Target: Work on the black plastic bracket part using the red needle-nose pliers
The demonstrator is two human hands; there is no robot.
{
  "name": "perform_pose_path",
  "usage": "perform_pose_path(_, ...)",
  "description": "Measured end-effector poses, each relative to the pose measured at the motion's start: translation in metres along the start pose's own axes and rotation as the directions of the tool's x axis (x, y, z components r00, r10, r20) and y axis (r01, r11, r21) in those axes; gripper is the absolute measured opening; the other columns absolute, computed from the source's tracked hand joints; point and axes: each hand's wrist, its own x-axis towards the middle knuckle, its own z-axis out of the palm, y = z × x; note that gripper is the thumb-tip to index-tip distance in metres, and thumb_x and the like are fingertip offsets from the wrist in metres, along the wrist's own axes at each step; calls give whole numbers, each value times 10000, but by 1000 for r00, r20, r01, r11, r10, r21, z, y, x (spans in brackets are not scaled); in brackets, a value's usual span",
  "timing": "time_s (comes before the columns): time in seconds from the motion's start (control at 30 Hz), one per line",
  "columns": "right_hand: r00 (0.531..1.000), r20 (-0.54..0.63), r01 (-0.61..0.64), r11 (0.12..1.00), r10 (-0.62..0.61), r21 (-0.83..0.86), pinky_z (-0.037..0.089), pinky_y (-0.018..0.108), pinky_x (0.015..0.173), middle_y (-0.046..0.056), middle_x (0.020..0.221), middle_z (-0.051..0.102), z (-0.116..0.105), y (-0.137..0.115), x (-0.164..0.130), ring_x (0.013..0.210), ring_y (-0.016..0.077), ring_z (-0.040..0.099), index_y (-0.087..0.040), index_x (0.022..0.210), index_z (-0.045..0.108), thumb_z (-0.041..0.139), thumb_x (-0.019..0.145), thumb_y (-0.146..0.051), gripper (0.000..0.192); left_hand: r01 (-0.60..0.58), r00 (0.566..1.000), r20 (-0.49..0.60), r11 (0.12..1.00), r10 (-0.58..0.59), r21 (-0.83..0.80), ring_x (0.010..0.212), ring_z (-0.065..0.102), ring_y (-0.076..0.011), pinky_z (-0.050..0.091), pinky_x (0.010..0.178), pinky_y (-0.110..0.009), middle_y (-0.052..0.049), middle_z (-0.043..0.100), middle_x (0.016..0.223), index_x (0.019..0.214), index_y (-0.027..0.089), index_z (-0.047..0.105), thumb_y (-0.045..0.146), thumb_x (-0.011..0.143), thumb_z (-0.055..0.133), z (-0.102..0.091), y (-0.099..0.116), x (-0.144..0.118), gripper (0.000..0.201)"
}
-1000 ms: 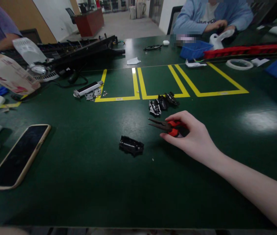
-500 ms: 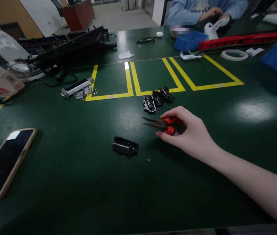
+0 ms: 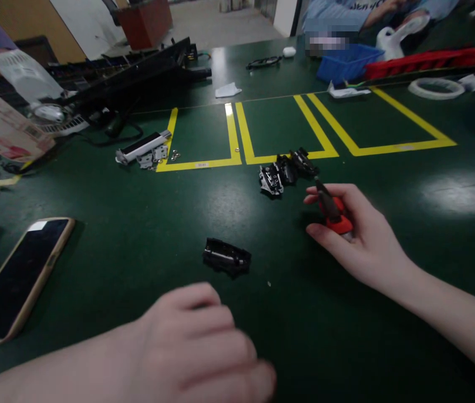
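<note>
My right hand [image 3: 363, 235] is closed round the red handles of needle-nose pliers [image 3: 328, 204], whose dark jaws point up and away, near a row of small black parts. Low in the view is my left hand [image 3: 207, 347], back up and somewhat blurred; its fingers look bent, and the fingertips and anything under them are hidden. A black plastic piece, hollow like a half-shell [image 3: 226, 256], lies on the table beyond my left hand, touched by neither hand. A tiny pale bit [image 3: 269, 284] rests to the right of it.
Several black and metal parts [image 3: 287, 169] lie by the yellow tape frames [image 3: 245, 140]. A silver-and-black bar [image 3: 144, 147] with metal plates sits further left. A phone [image 3: 14, 274] lies at left. Beyond are a blue bin [image 3: 346, 62], a tape roll [image 3: 436, 88] and another person's sleeve [image 3: 333, 17].
My left hand has come into view from below left. My right hand has shifted right in the picture, and the pliers have turned from pointing left to pointing away. The view has shifted somewhat.
</note>
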Motion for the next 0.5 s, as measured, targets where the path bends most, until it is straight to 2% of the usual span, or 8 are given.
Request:
perform_pose_path(0.03,1000,17,21,1000,-20,-13,534,372,686,82,1101,640,0,2,-1,904,245,647,-236,1216,554,663,865,-493,449,33,999,-36,998,-31,53,681,611,-142,486,604,-348,-3,712,871,1183,216,644,292,1054,496,-1,-14,1,210)
perform_pose_path(0.1,997,46,62,997,-61,-37,554,383,726,86,1124,626,0,7,-3,939,250,644,-242,1241,545,698,846,-483,488,192,976,-129,973,-175,132,906,642,-157,505,728,-327,-32,695,1102,1245,257,616,148,1030,515,-2,-37,2,262)
perform_pose_path(0.17,994,62,97,994,-94,-49,560,387,752,83,1131,620,-1,12,-4,966,251,637,-247,1215,565,704,852,-455,441,339,937,-156,923,-313,183,1042,619,-206,534,826,-360,-63,608,1269,1343,302,559,269,1002,607,-2,-48,1,346)
perform_pose_path(0.23,988,78,138,989,-134,-56,557,386,745,71,1108,629,-1,15,-5,949,241,635,-250,1152,597,692,870,-421,343,442,897,-129,869,-423,223,1146,588,-287,562,886,-435,-116,516,1375,1476,282,427,526,903,702,0,-51,0,681)
perform_pose_path(0.3,980,94,185,978,-176,-97,553,406,748,65,1078,643,0,19,-5,948,249,633,-247,1120,617,693,872,-404,303,501,863,-76,824,-500,264,1211,562,-344,575,916,-495,-154,454,1437,1542,238,307,656,813,728,5,-51,2,940)
perform_pose_path(0.4,973,103,225,953,-208,-203,548,480,780,85,1111,649,0,22,-5,1008,300,624,-252,1230,604,655,896,-425,380,541,831,4,811,-556,225,1192,585,-309,593,923,-475,-137,449,1460,1552,252,253,535,877,704,10,-53,6,860)
perform_pose_path(0.5,975,114,211,947,-188,-242,557,506,799,97,1209,625,-2,23,-5,1064,319,619,-293,1365,536,574,943,-423,443,549,831,37,830,-554,95,1203,582,-275,580,972,-459,-108,482,1445,1563,285,191,372,915,663,12,-58,8,806)
